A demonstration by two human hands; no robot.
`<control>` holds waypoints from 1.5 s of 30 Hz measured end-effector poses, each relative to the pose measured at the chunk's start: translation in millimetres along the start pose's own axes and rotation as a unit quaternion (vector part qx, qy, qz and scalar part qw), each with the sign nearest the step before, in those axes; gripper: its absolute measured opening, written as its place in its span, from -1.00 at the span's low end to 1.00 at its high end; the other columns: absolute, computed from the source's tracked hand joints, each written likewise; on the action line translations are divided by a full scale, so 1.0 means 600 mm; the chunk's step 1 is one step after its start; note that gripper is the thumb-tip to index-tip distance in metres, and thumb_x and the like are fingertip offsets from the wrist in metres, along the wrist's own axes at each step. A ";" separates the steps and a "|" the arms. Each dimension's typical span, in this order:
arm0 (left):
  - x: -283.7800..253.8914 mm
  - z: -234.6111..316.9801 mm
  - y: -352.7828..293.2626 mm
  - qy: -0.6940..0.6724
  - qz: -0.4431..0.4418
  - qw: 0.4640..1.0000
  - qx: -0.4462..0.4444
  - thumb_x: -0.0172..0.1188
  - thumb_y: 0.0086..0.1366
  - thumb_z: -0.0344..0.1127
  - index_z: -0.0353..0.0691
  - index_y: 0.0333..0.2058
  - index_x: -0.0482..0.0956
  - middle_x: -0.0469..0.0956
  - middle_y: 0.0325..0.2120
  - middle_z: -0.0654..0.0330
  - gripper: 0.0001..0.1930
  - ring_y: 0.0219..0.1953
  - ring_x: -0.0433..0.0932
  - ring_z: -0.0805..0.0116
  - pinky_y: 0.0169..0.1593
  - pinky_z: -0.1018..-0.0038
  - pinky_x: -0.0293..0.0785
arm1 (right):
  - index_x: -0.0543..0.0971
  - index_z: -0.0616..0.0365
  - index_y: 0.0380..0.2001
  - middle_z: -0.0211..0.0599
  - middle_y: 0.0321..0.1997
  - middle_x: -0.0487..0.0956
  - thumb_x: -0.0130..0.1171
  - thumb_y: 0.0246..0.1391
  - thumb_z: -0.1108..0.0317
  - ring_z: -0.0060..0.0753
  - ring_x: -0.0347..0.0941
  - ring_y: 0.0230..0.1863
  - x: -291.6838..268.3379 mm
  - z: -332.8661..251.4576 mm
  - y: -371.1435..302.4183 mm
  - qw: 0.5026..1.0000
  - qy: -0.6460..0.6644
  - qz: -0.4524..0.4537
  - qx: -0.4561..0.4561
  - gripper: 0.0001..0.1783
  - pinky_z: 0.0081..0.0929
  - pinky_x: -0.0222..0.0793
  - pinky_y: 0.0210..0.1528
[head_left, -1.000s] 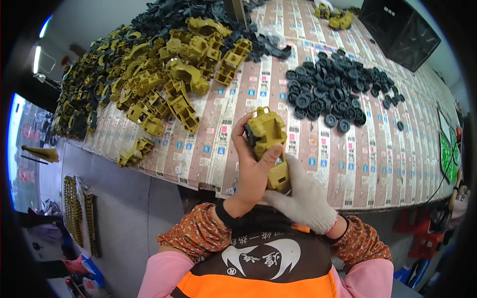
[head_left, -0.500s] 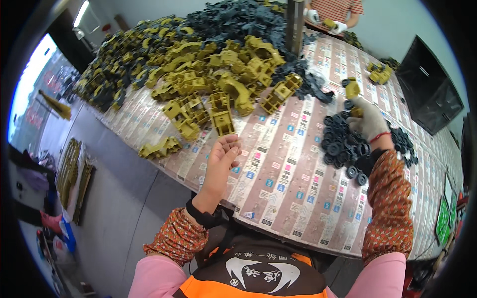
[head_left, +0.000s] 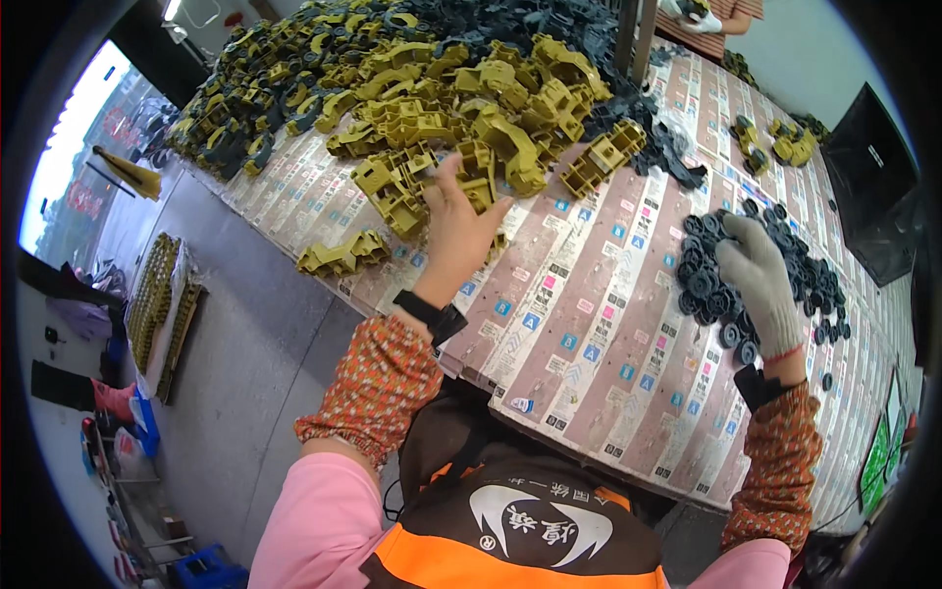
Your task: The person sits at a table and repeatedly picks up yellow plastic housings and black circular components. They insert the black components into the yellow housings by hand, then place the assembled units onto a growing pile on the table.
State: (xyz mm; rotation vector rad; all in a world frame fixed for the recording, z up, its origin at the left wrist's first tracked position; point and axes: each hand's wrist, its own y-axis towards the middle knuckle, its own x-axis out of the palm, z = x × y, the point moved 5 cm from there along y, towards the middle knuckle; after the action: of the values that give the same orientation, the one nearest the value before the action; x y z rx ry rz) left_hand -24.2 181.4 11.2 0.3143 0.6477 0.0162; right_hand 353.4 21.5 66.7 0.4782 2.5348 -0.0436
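My bare left hand (head_left: 459,231) reaches into the near edge of a heap of yellow plastic toy-vehicle bodies (head_left: 510,147). Its thumb and fingers are spread beside one boxy yellow body (head_left: 478,169), which the hand partly covers. On the right, my gloved right hand (head_left: 760,275) lies over a pile of small black toy wheels (head_left: 702,280). Its fingers curl down among the wheels, and whatever is between the tips is hidden. Beyond that pile, a yellow body with dark parts (head_left: 751,147) rests on the table near other yellow pieces (head_left: 793,145).
Dark grey plastic parts (head_left: 672,162) lie beside a metal post (head_left: 638,44) at the back. A black panel (head_left: 868,187) stands at the right. Across the table (head_left: 549,334), a person in white gloves (head_left: 702,22) handles a part. One yellow body (head_left: 343,253) sits near the left edge.
My left hand has moved up to the yellow bodies and spread its fingers. My right hand has left a yellow piece and come down onto the black wheels. The whole view has shifted slightly.
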 end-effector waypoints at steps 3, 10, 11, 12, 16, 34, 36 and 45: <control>0.015 -0.027 0.013 0.052 0.076 0.994 0.050 0.46 0.23 -0.26 -0.07 0.41 -0.04 0.12 0.24 -0.28 -0.05 0.18 0.38 -0.26 0.29 0.03 0.36 | 0.55 0.26 0.19 -0.26 -0.13 0.65 0.25 0.21 0.35 -0.45 0.56 -0.13 -0.011 0.007 -0.089 0.999 -0.045 0.021 0.019 -0.51 -0.42 0.51 -0.02; 0.014 -0.071 0.012 -0.381 0.015 0.916 -0.127 0.21 0.27 -0.50 -0.10 0.39 0.09 0.42 0.12 -0.10 -0.24 0.07 0.54 -0.01 0.14 0.15 0.55 | 0.58 0.27 0.14 -0.17 -0.06 0.67 0.24 0.25 0.36 -0.34 0.63 0.00 -0.117 0.086 -0.221 0.984 -0.148 0.087 0.035 -0.58 -0.37 0.51 0.07; 0.004 -0.041 -0.013 -0.506 -0.013 0.848 -0.157 0.19 0.29 -0.47 -0.14 0.38 0.13 0.45 0.15 -0.10 -0.29 0.11 0.55 -0.03 0.16 0.13 0.58 | 0.59 0.27 0.12 -0.14 -0.06 0.68 0.23 0.25 0.35 -0.32 0.64 0.01 -0.132 0.101 -0.234 0.982 -0.146 0.105 0.049 -0.60 -0.36 0.52 0.06; -0.003 -0.028 -0.024 -0.556 -0.108 0.812 -0.145 0.16 0.30 -0.43 -0.18 0.38 0.18 0.42 0.22 -0.12 -0.32 0.20 0.52 -0.07 0.21 0.08 0.57 | 0.60 0.27 0.10 -0.11 -0.06 0.69 0.23 0.25 0.35 -0.29 0.65 -0.01 -0.144 0.110 -0.245 0.976 -0.167 0.120 0.066 -0.61 -0.36 0.52 0.05; 0.003 0.018 -0.087 -0.693 -0.295 0.640 -0.153 0.11 0.29 -0.30 -0.22 0.47 0.19 0.33 0.37 -0.19 -0.24 0.32 0.44 -0.13 0.24 -0.02 0.59 | 0.65 0.26 0.03 -0.02 -0.04 0.71 0.20 0.27 0.32 -0.16 0.68 -0.07 -0.156 0.152 -0.262 0.961 -0.218 0.149 0.076 -0.66 -0.32 0.54 0.02; 0.097 0.114 -0.259 -0.548 -0.447 0.656 -0.265 0.31 0.45 0.00 -0.19 0.28 0.40 0.64 0.02 -0.02 -0.41 -0.20 0.75 0.23 -0.13 0.35 0.78 | 0.53 0.15 0.07 -0.13 -0.11 0.56 0.21 0.25 0.30 -0.09 0.59 -0.10 -0.048 0.089 -0.252 0.958 -0.272 0.081 0.039 -0.64 -0.21 0.52 -0.02; 0.103 0.118 -0.269 -0.530 -0.476 0.646 -0.273 0.31 0.45 -0.01 -0.16 0.27 0.39 0.64 -0.01 0.03 -0.44 -0.22 0.75 0.23 -0.15 0.34 0.78 | 0.52 0.16 0.15 -0.24 -0.11 0.55 0.19 0.29 0.30 -0.30 0.56 -0.13 -0.013 0.079 -0.268 0.994 -0.065 0.038 0.078 -0.60 -0.33 0.52 -0.05; 0.128 0.150 -0.332 -0.468 -0.448 0.736 -0.195 0.26 0.51 -0.01 -0.15 0.33 0.23 0.56 0.00 0.21 -0.39 -0.01 0.59 0.45 0.04 0.43 0.61 | 0.44 0.25 0.32 -0.30 0.03 0.56 0.01 0.45 0.32 -0.54 0.56 -0.12 0.129 -0.012 -0.300 0.931 0.337 -0.018 0.137 -0.54 -0.52 0.55 -0.07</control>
State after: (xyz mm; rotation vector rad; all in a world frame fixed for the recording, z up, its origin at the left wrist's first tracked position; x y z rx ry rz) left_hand 74.5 -25.4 -24.9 -0.4331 -0.2881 -0.8857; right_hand 227.1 -120.5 19.6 0.6385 3.2355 -0.2979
